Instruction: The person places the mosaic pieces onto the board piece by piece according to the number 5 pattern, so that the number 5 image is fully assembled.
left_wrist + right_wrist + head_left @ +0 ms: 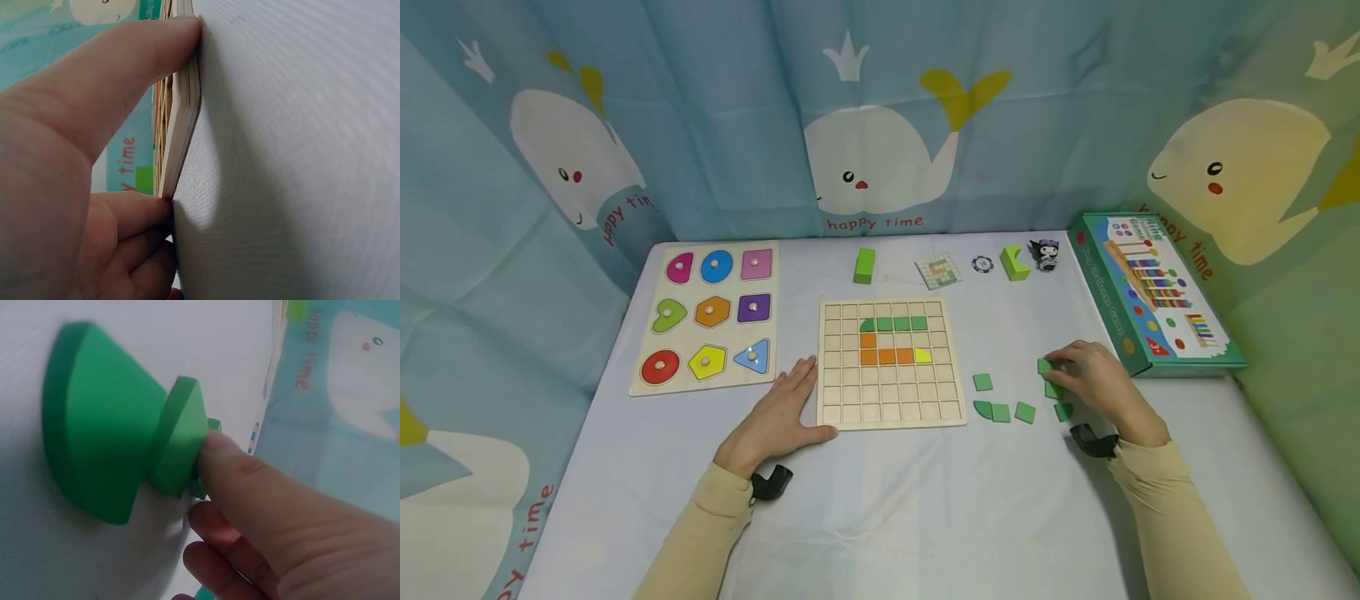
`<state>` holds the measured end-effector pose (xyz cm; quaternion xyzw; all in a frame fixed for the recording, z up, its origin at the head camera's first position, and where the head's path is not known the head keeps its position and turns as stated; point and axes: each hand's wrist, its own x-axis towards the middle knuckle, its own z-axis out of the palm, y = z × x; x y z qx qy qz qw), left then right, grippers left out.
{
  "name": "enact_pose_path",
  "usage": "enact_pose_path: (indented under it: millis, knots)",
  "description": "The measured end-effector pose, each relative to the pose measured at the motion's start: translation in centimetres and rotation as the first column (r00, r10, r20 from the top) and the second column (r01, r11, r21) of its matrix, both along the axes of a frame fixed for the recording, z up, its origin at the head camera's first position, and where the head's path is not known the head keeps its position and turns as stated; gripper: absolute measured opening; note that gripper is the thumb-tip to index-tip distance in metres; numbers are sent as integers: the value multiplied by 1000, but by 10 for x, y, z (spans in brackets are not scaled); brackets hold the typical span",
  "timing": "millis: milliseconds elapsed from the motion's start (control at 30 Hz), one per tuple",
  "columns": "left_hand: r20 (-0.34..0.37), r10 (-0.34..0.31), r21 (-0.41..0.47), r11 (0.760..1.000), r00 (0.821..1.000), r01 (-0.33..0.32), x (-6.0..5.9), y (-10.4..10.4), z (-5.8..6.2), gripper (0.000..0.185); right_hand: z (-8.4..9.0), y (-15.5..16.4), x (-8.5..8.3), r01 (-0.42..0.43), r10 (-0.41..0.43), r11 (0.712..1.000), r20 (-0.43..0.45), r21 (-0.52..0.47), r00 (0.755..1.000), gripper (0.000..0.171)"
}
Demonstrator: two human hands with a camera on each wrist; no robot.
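Observation:
A wooden grid board (891,408) lies in the middle of the table, with green, orange and yellow tiles set in its squares. My left hand (778,412) rests at its near left corner, fingers stretched along the left side and thumb on the front edge; the left wrist view shows the thumb (144,53) against the board's rim (184,119). To the right, my right hand (1093,379) pinches a green tile (1043,366) between thumb and fingers. Beside its thumb is another green tile (178,437), with a curved-edged green tile (103,422) closer to the camera.
Several loose green tiles (1025,412) lie right of the board. A shape puzzle (767,333) stands left. Along the back are a green block (864,266), pattern card (938,271), chip (982,264), notched block (1015,262) and figurine (1044,255). A game box (1157,292) sits at right.

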<state>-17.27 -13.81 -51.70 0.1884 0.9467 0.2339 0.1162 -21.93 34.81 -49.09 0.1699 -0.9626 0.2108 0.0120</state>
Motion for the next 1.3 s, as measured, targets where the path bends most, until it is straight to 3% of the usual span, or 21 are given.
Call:
enact_pose_path:
  millis: [200,533,733,933,1300]
  knots:
    - [-4,1,14,1000,1000,-1,1,0,0,105,1,-4,1,27,-28,999,26,19,999,29]
    - [-17,-8,15,1000,1000,9,0,-1,-1,105,-3,-9,2,26,-26,1000,-39,10,999,28]
    - [-7,-5,7,1000,1000,5,0,-1,0,106,4,-24,-1,-50,33,995,-182,-88,983,25]
    - [-9,-2,14,1000,1000,2,1,0,0,106,11,-44,-5,-92,54,989,-290,-116,955,25]
    - [-3,-3,2,1000,1000,3,0,0,0,106,7,-91,-7,-193,148,972,-291,-133,945,25]
